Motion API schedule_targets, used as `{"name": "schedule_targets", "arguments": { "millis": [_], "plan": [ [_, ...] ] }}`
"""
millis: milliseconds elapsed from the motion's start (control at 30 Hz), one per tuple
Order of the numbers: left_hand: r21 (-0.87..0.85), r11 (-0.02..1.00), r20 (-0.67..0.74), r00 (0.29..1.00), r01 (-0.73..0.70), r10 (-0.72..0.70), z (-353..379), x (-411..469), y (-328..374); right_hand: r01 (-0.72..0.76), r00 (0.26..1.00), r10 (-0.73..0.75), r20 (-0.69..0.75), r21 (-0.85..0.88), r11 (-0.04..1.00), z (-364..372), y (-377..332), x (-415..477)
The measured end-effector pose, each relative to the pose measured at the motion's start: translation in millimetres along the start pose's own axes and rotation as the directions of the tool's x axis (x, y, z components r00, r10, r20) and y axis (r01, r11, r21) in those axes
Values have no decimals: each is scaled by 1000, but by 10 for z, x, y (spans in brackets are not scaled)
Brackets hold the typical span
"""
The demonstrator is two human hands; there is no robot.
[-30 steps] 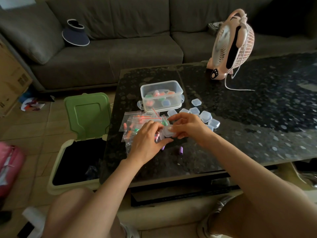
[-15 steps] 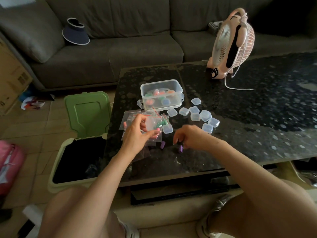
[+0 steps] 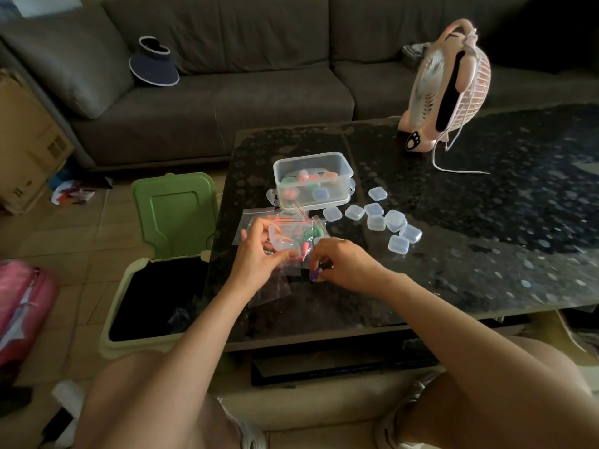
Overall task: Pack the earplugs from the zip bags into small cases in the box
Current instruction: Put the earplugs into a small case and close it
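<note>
My left hand (image 3: 257,254) holds an opened small clear case (image 3: 282,241) above the zip bags (image 3: 285,230), which lie on the dark table with green and pink earplugs inside. My right hand (image 3: 343,262) pinches a purple earplug (image 3: 315,273) just right of the case. A pink earplug (image 3: 305,247) lies between the hands. The clear box (image 3: 312,179) stands behind the bags with several filled cases inside. Several empty small cases (image 3: 385,222) are scattered to its right.
A pink fan (image 3: 449,89) with a white cord stands at the table's back. An open green-lidded bin (image 3: 162,264) sits left of the table (image 3: 486,228). A grey sofa with a navy visor (image 3: 154,61) lies behind. A cardboard box is far left.
My left hand lifted the small case and it now stands open. My right hand moved down to the table and picked up a purple earplug.
</note>
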State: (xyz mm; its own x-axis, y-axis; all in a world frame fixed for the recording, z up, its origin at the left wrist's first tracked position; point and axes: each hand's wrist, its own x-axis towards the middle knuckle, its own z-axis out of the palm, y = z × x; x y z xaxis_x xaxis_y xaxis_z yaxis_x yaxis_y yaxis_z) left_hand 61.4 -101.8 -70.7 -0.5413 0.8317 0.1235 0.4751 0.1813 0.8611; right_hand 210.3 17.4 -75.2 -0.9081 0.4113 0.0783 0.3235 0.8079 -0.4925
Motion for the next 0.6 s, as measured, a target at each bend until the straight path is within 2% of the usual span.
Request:
{"name": "schedule_targets", "arguments": {
  "millis": [200, 367, 467, 533, 600],
  "plan": [
    [58, 998, 12, 1000, 11, -12, -13, 20, -24, 43, 999, -43, 2, -11, 999, 117, 11, 52],
    [98, 995, -22, 1000, 20, -18, 2, 45, -19, -32, 999, 35, -41, 56, 998, 44, 1, 74],
    [85, 996, -21, 1000, 1, 1, 36, 42, -17, -99, 982, 133, -136, 229, 968, -116, -40, 79],
    [83, 997, -12, 1000, 10, -9, 85, 32, 12, -86, 970, 163, -179, 376, 922, -200, -101, 64],
    [95, 995, -8, 1000, 21, -21, 130, 1, 65, -56, 969, 157, -193, 446, 893, -219, -167, 49]
  ]
}}
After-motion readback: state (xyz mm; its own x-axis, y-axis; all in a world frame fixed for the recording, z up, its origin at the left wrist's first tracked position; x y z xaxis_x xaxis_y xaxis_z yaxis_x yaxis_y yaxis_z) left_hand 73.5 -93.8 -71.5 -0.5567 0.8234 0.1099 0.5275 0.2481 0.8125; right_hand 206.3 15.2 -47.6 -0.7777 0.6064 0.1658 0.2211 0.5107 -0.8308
